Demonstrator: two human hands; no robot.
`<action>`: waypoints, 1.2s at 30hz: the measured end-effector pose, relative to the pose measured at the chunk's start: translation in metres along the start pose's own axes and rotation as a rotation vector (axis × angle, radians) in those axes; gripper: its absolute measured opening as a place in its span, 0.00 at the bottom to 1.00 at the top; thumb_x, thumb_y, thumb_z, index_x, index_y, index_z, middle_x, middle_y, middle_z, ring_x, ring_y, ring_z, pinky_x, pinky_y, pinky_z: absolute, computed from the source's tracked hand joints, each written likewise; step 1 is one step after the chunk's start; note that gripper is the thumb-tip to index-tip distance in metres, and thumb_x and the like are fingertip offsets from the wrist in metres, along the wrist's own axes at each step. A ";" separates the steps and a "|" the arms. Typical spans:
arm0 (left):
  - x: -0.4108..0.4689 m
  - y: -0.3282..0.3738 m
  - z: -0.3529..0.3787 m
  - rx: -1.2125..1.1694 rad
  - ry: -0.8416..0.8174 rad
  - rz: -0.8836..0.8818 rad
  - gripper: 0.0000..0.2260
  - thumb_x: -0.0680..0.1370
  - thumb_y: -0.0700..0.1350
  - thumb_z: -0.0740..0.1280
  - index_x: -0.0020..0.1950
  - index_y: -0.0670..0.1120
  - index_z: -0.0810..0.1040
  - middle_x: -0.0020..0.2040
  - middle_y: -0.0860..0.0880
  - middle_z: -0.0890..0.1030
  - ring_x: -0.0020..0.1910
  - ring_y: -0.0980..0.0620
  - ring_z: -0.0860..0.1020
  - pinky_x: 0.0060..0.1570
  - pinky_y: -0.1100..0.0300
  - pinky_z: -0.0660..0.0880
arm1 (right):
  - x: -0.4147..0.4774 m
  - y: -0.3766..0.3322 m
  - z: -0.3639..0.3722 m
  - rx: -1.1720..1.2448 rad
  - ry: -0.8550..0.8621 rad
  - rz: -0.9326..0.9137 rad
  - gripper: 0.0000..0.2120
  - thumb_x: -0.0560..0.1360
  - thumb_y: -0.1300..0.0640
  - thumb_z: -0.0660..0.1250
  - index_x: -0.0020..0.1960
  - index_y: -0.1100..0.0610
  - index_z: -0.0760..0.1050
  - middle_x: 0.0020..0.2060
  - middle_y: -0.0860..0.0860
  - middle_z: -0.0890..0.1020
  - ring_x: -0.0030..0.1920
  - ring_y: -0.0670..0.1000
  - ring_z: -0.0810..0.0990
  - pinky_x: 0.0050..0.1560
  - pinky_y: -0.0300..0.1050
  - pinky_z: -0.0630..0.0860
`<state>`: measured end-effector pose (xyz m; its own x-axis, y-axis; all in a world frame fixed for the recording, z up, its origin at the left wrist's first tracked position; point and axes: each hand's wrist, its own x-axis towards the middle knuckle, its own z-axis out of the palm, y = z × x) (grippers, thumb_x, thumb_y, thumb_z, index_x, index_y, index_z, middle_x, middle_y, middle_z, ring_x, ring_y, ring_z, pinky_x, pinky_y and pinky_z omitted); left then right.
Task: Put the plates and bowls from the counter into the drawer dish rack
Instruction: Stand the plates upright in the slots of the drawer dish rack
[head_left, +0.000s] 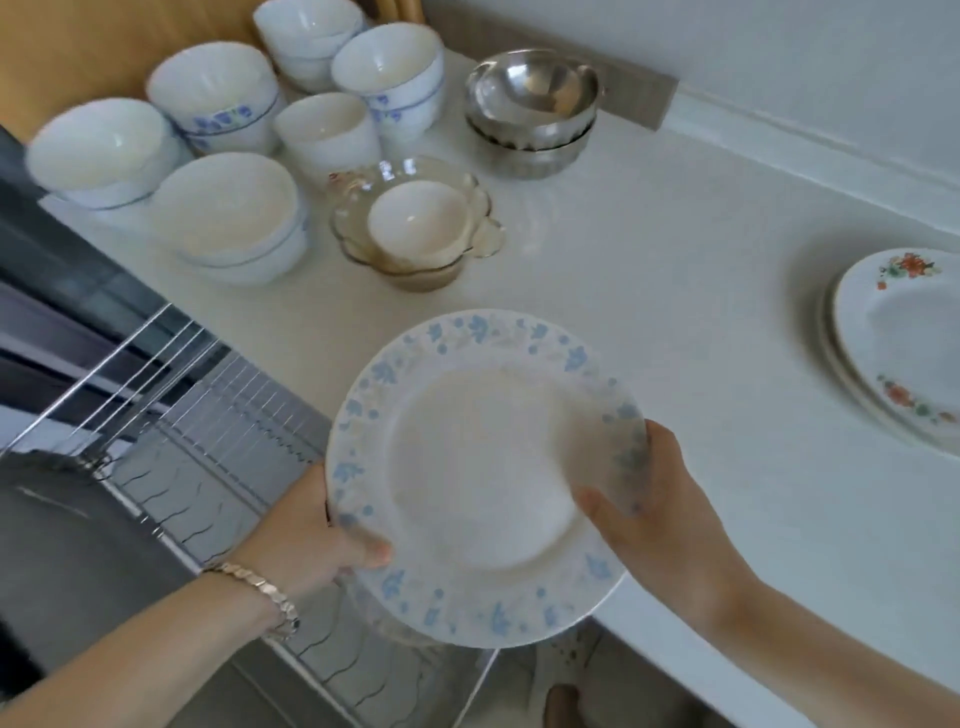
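Plate (485, 480) I am gripping by its rim, both hands (306, 535) (660, 514) closed, over counter's (675, 270) front edge; rack (208, 467) showing empty, bowls (228, 218) waiting.

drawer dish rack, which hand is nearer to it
Left. The left hand grips the blue-patterned plate directly above the drawer dish rack; the right hand grips the plate's far side, over the counter edge.

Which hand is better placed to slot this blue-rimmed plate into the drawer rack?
Probably the left. The left hand grips the plate on the edge nearest the rack, directly above its wires. The right hand holds the counter-side rim, farther away.
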<state>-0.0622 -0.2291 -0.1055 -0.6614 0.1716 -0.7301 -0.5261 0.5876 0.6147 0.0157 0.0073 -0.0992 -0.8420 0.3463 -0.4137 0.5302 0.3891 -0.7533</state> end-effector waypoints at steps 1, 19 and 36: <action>-0.003 -0.013 -0.013 0.003 -0.008 0.009 0.22 0.66 0.28 0.73 0.52 0.50 0.75 0.47 0.51 0.83 0.44 0.60 0.80 0.30 0.71 0.77 | -0.008 -0.006 0.019 -0.010 0.006 0.001 0.27 0.74 0.58 0.67 0.68 0.52 0.59 0.53 0.41 0.71 0.53 0.45 0.73 0.52 0.36 0.69; 0.087 -0.177 -0.130 0.554 -0.076 -0.231 0.27 0.59 0.37 0.72 0.58 0.39 0.75 0.52 0.44 0.81 0.53 0.45 0.80 0.56 0.52 0.78 | -0.051 0.013 0.270 0.015 -0.061 0.553 0.29 0.75 0.55 0.67 0.71 0.59 0.58 0.66 0.55 0.73 0.64 0.56 0.74 0.61 0.47 0.73; 0.173 -0.169 0.012 0.607 0.084 -0.325 0.26 0.77 0.34 0.63 0.72 0.36 0.55 0.71 0.36 0.61 0.70 0.39 0.66 0.67 0.51 0.67 | 0.037 0.109 0.262 -0.164 0.121 0.845 0.29 0.75 0.55 0.66 0.69 0.63 0.58 0.66 0.63 0.69 0.67 0.63 0.69 0.65 0.52 0.69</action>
<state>-0.0812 -0.2892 -0.3398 -0.5731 -0.1357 -0.8082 -0.3288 0.9414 0.0751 0.0164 -0.1614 -0.3305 -0.1483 0.6593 -0.7371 0.9885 0.0758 -0.1311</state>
